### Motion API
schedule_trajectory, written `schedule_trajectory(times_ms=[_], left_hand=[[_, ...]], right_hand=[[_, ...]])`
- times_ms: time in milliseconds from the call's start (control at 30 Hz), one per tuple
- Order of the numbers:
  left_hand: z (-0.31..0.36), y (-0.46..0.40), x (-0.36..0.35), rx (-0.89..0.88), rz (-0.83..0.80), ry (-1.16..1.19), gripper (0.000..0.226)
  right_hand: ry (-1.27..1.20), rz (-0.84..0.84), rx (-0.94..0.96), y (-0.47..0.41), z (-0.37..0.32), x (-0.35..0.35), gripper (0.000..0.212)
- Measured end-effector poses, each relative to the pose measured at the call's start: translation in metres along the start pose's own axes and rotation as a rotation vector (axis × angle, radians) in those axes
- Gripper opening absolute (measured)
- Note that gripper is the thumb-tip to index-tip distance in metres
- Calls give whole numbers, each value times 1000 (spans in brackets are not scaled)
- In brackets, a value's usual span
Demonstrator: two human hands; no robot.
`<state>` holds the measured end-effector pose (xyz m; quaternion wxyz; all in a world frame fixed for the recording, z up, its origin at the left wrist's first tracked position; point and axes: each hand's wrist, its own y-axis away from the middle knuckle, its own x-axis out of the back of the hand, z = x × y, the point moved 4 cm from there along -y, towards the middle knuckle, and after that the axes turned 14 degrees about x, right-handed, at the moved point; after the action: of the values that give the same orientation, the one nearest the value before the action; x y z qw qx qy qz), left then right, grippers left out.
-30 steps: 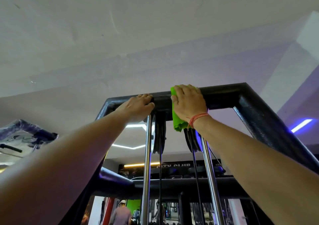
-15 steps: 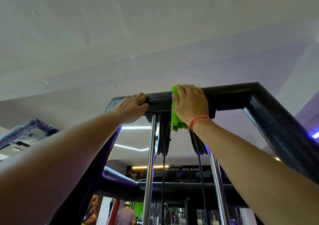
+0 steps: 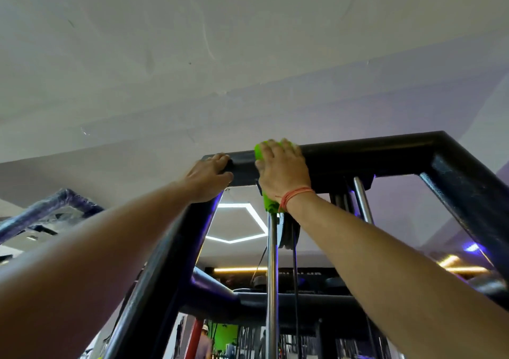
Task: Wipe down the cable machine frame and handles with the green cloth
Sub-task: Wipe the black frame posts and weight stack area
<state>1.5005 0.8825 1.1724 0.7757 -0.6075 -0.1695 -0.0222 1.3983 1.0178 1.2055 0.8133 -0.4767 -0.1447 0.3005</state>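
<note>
I look up at the black top crossbar (image 3: 371, 154) of the cable machine frame. My right hand (image 3: 283, 169), with a red string at the wrist, presses the green cloth (image 3: 268, 204) flat against the bar; cloth shows above the fingers and hangs below the palm. My left hand (image 3: 210, 176) grips the bar's left corner, just beside the right hand, holding no cloth. Chrome guide rods (image 3: 272, 276) and black cables run down from under the bar, near a pulley behind my right wrist.
Slanted black frame posts descend at left (image 3: 165, 270) and right (image 3: 473, 201). A lower crossbar (image 3: 248, 300) spans between them. The white ceiling is close above. Another machine's frame (image 3: 46, 209) is at left. A person stands far below in the gym.
My right hand and the cloth have slid left along the top bar, toward my left hand at the corner. The view has shifted so the bar sits further right.
</note>
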Motion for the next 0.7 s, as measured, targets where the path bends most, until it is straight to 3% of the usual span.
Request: schedule_trajectory(times_ms=[100, 200, 267, 400, 467, 567, 633, 700], left_hand=[[-14, -3, 0, -16, -8, 44, 56], [-27, -6, -3, -48, -40, 80, 58], [-37, -10, -5, -52, -38, 113, 59], [-60, -13, -7, -21, -25, 165, 57], [-73, -10, -9, -30, -48, 200, 57], [-89, -1, -10, -6, -78, 305, 52], [-96, 8, -13, 24, -100, 357, 47], [-102, 19, -15, 52, -116, 391, 45]], right_hand=[[44, -112, 103, -15, 2, -1, 52], [146, 78, -147, -3, 3, -2, 48], [107, 121, -180, -10, -18, -14, 46], [20, -104, 156, -41, -47, -26, 51], [54, -118, 161, -45, -43, -26, 51], [117, -26, -37, -47, -58, -34, 51], [75, -112, 42, -57, -81, -45, 52], [2, -316, 221, -67, -92, -43, 52]])
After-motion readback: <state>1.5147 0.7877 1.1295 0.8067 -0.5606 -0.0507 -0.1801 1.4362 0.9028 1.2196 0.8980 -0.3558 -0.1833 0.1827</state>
